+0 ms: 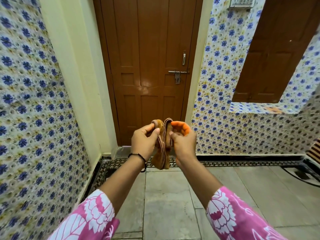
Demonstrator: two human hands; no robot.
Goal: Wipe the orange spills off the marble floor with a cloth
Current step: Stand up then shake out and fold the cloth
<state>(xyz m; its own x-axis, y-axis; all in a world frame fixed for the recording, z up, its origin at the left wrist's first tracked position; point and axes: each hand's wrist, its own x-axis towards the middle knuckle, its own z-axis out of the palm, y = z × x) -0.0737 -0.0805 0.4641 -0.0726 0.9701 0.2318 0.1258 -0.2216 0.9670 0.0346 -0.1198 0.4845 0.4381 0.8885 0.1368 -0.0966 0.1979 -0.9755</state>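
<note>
Pinching the cloth (163,144) from both sides, the two hands hold it up in the air above the marble floor (173,196). The left hand (142,141) grips one folded edge between thumb and curled fingers; a dark beaded bracelet (138,158) circles its wrist. The right hand (183,141) curls round the other edge, and its fingertips (180,126) are stained bright orange. The cloth is brownish with orange staining and hangs in folds between the hands. Pink sleeves (97,213) with white flowers cover both forearms nearest the camera. Beyond the hands, a patterned dark border strip (225,164) runs along the floor's edge. Farther back stands a shut brown door (147,49) with a metal latch (177,72), between blue-flowered tiled walls (34,101).
</note>
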